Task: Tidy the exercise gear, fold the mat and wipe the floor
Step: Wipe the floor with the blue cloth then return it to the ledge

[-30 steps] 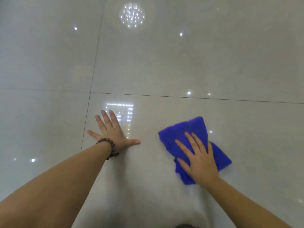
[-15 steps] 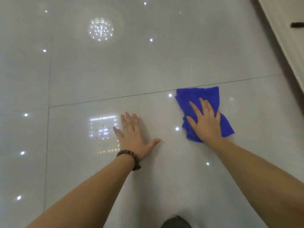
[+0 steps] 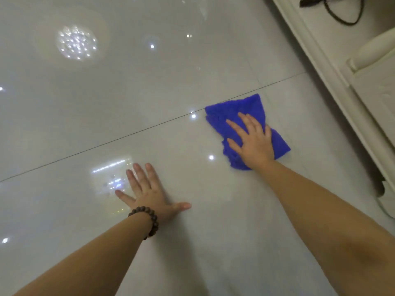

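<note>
Where the blue cloth (image 3: 239, 116) lies on the glossy tiled floor (image 3: 149, 92), just below a grout line, your right hand (image 3: 253, 142) presses it flat, fingers (image 3: 235, 127) spread; your left hand (image 3: 149, 193), fingers apart, braces on bare tile beside it.

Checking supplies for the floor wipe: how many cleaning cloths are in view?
1. A crumpled blue microfibre cloth lies on the glossy pale tiled floor under the flat right hand. Others may lie outside the view.

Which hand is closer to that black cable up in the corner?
The right hand, pressing the blue cloth below the cable. The left hand lies flat on the floor, farther down and to the left.
</note>
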{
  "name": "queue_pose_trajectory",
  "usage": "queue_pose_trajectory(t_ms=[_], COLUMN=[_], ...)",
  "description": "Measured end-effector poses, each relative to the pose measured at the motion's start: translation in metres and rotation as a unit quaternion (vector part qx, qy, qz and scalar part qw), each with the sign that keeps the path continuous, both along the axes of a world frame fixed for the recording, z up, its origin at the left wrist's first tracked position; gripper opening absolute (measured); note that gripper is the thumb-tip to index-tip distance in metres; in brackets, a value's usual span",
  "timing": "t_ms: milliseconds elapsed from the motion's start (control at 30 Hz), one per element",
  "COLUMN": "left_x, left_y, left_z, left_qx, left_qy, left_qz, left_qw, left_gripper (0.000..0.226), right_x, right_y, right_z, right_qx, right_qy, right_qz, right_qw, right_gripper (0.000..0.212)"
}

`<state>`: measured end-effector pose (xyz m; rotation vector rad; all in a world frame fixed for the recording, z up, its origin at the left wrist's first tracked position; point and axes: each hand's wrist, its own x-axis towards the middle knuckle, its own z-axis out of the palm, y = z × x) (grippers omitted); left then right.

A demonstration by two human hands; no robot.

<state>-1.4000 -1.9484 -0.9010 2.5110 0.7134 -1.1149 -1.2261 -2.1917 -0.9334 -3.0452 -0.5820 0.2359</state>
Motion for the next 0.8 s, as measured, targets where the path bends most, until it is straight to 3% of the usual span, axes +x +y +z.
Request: queue_pose_trajectory(t_ms=[100,233,300,400,533,600,700,800], left_x=[0.001,0.003,0.005,0.004,0.003,0.002,-0.002,-0.016], left_y=[-0.001,-0.005,-0.006,-0.006,-0.006,-0.004,-0.001,0.008], left_z=[0.001,0.006,0.007,0.007,0.005,0.006,0.006,0.007], left_qx=[0.006,0.019,0.026,0.029,0.029,0.028,0.006,-0.019], left_qy=[0.012,0.018,0.021,0.020,0.012,0.013,-0.008,-0.094], left_qz=[-0.006,-0.010,-0.014,-0.013,-0.013,-0.016,-0.018,-0.005], left_qw=[1.000,1.000,0.999,0.999,0.999,0.999,1.000,0.995], left_gripper=[0.153,0.152,0.151,0.151,0.153,0.154,0.152,0.135], right_x=[0.051,-0.043,-0.109,-0.087,-0.004,-0.008,-0.052,-0.100], right_y=[-0.012,-0.017,-0.040,-0.096,-0.112,-0.093,-0.061,-0.032], right_z=[0.005,0.003,0.004,0.002,0.006,0.006,0.006,0.004], right_qx=[0.009,0.043,0.049,0.034,0.029,0.032,0.031,0.034], right_qy=[0.022,-0.024,-0.016,0.014,0.019,0.011,-0.003,-0.005], right_qz=[-0.079,-0.128,-0.058,0.040,-0.190,-0.236,-0.170,-0.072], right_qw=[0.997,0.991,0.997,0.999,0.981,0.971,0.985,0.997], right_gripper=[0.057,0.058,0.057,0.055,0.054,0.054,0.053,0.054])
